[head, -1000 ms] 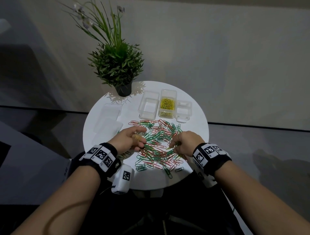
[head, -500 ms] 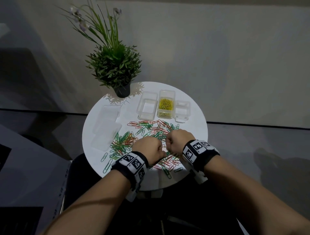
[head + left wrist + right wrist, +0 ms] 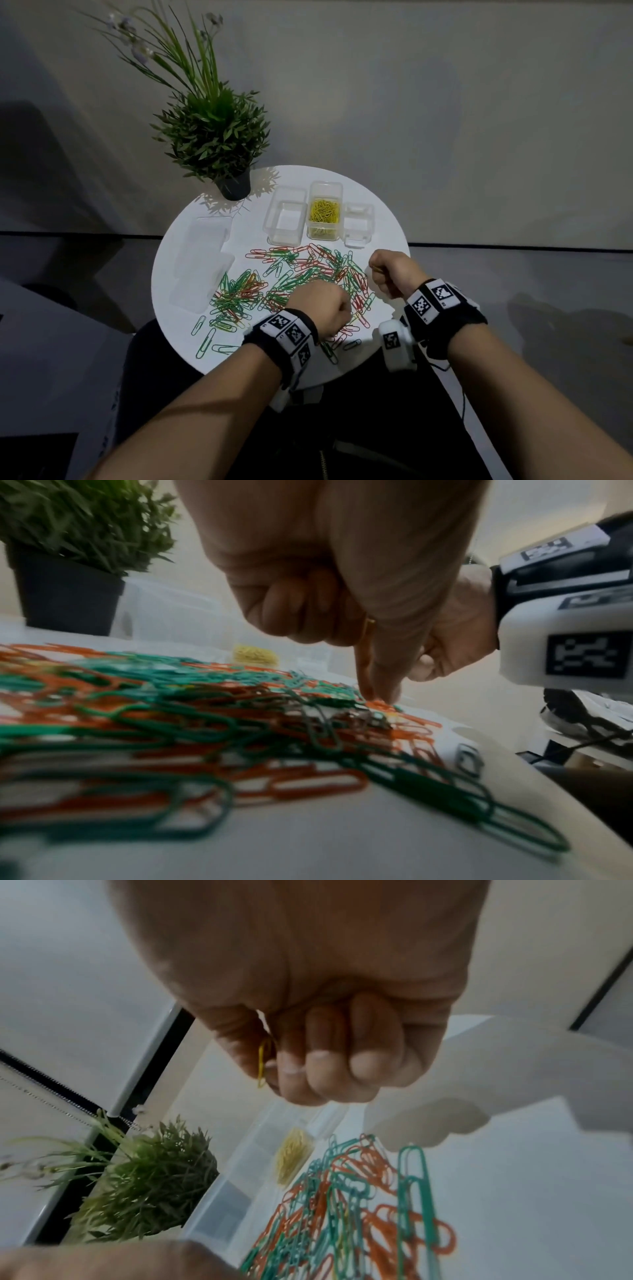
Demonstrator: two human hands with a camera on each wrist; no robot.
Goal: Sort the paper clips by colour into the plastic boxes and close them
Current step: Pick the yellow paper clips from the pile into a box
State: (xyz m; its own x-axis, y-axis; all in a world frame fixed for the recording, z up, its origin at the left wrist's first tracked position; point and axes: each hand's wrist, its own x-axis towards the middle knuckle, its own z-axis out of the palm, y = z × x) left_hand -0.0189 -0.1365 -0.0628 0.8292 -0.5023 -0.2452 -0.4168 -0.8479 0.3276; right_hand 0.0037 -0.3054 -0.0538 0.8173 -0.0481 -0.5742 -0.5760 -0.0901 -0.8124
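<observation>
A mixed pile of red and green paper clips (image 3: 301,277) lies on the round white table (image 3: 383,219). My left hand (image 3: 337,310) is curled over the pile's near side; in the left wrist view its fingertip (image 3: 385,693) touches the clips, with an orange-yellow clip (image 3: 365,656) pinched against it. My right hand (image 3: 376,270) is a raised fist right of the pile, pinching a yellow clip (image 3: 262,1064). At the back stand three open clear boxes: an empty one (image 3: 286,219), one holding yellow clips (image 3: 324,214), and a small empty one (image 3: 358,222).
A potted plant (image 3: 219,137) stands at the table's back left. Clear lids (image 3: 202,260) lie at the left edge. A second heap of mostly green clips (image 3: 236,294) lies beside them, with stray clips near the front edge (image 3: 205,342).
My left hand has crossed from the left heap to the pile's near middle. My right hand has lifted off the pile and moved right and back with a yellow clip.
</observation>
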